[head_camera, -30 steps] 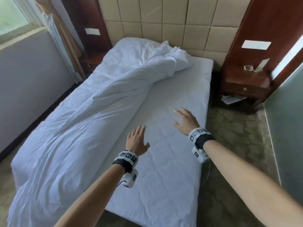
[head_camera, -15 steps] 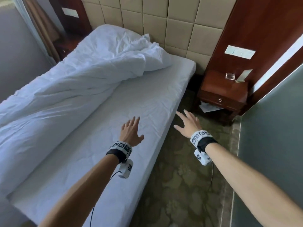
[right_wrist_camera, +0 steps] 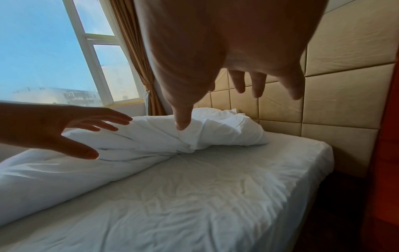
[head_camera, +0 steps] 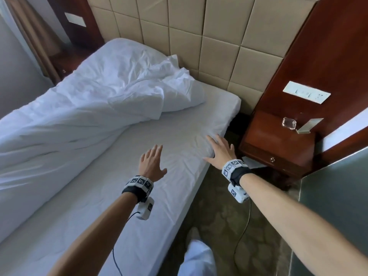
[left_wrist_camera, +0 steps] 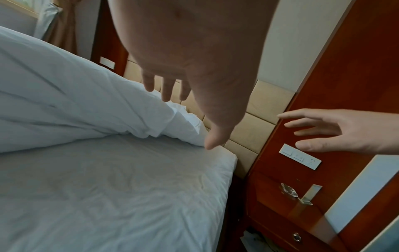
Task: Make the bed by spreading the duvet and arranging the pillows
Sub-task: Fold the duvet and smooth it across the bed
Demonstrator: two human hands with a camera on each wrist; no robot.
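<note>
A white duvet [head_camera: 83, 116] lies bunched along the far, left half of the bed, its crumpled end [right_wrist_camera: 215, 131] near the headboard. The near half of the mattress shows a bare white sheet [head_camera: 123, 196]. My left hand [head_camera: 151, 163] hovers over the sheet with fingers spread, holding nothing, short of the duvet's edge. My right hand [head_camera: 221, 151] is also spread and empty, above the mattress's near edge by the headboard end. Whether a pillow lies under the duvet's heaped end I cannot tell. Both hands appear again in the wrist views, left hand [right_wrist_camera: 71, 126] and right hand [left_wrist_camera: 336, 131].
A padded beige headboard [head_camera: 209, 46] backs the bed. A wooden nightstand [head_camera: 278, 144] with a glass ashtray [head_camera: 289, 123] stands right of the bed, a switch plate [head_camera: 306, 95] above it. Patterned carpet [head_camera: 219, 226] runs between bed and green wall. Window and curtain [right_wrist_camera: 134, 68] are beyond the bed.
I have moved along the bed's side toward the headboard. Both hands stay spread and empty, now nearer the duvet's crumpled end; the right hand is back over the mattress edge.
</note>
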